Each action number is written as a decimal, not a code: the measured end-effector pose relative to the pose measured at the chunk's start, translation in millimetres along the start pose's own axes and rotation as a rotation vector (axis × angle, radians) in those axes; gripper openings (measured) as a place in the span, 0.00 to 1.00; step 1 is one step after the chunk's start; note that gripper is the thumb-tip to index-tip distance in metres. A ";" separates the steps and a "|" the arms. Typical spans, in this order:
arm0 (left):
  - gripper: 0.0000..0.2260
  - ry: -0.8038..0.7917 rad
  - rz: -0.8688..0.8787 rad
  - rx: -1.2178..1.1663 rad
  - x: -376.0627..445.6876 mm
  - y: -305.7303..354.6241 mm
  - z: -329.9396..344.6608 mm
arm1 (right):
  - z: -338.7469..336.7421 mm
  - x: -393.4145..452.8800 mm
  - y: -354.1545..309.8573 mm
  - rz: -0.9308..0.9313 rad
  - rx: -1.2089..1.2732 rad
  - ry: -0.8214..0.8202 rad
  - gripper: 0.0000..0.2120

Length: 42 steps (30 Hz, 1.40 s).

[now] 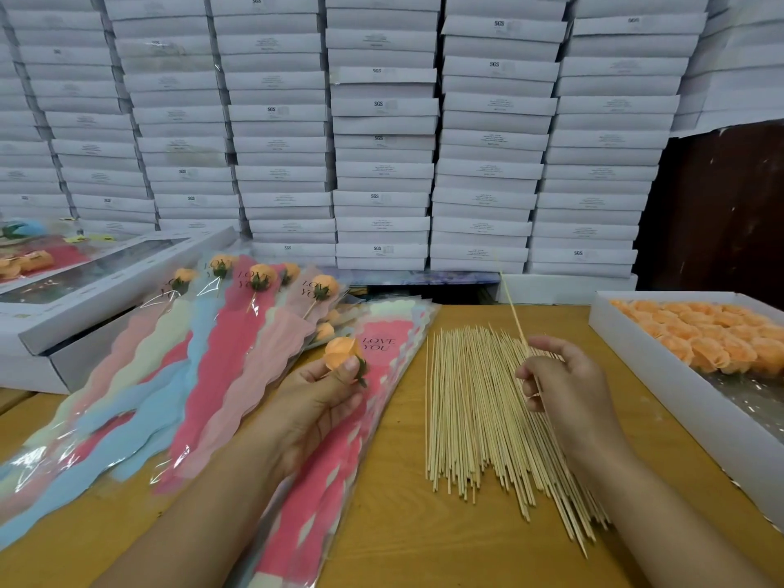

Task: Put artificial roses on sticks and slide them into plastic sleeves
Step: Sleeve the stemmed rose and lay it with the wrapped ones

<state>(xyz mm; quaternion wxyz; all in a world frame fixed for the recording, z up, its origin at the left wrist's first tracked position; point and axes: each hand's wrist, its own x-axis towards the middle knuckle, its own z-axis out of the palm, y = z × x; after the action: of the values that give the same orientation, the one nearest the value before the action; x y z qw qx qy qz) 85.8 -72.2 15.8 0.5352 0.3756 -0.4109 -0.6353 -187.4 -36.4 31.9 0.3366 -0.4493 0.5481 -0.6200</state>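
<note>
White boxes (382,120) wall off the back of my view; below them the wooden table (403,481) carries filled sleeves (237,333) at left, loose sticks (479,413) in the middle and a tray of peach roses (704,333) at right. My left hand (314,401) pinches one rose (342,352) between thumb and fingertips over the sleeves. My right hand (568,388) pinches a single stick (513,307), its long axis running up and away. The rose lies left of that stick, well apart; I judge they must meet next.
</note>
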 end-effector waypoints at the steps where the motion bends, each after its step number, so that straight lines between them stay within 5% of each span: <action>1: 0.13 -0.001 -0.003 -0.024 0.1 0.1 -0.6 | 0.3 0.0 -0.7 0.005 0.028 -0.004 0.15; 24: 0.09 -0.017 -0.039 -0.084 4.4 -2.1 -2.4 | -6.4 -2.2 -8.7 0.032 0.152 -0.053 0.16; 32: 0.09 0.008 -0.022 -0.173 6.6 0.5 -4.6 | -1.5 -8.2 -9.0 0.018 -0.016 -0.254 0.14; 37: 0.18 0.096 0.010 -0.280 8.3 4.7 -5.9 | -2.8 -13.6 -5.5 -0.276 -0.439 -0.330 0.14; 42: 0.16 0.140 0.034 -0.343 6.7 7.8 -2.9 | 3.1 -17.9 3.0 -0.381 -0.515 -0.468 0.16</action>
<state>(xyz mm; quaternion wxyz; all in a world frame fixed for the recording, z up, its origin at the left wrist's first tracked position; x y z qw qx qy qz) 90.4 -79.9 21.6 0.6294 0.3150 -0.2646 -0.6593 -178.1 -21.8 25.6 0.2074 -0.7420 0.5009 -0.3943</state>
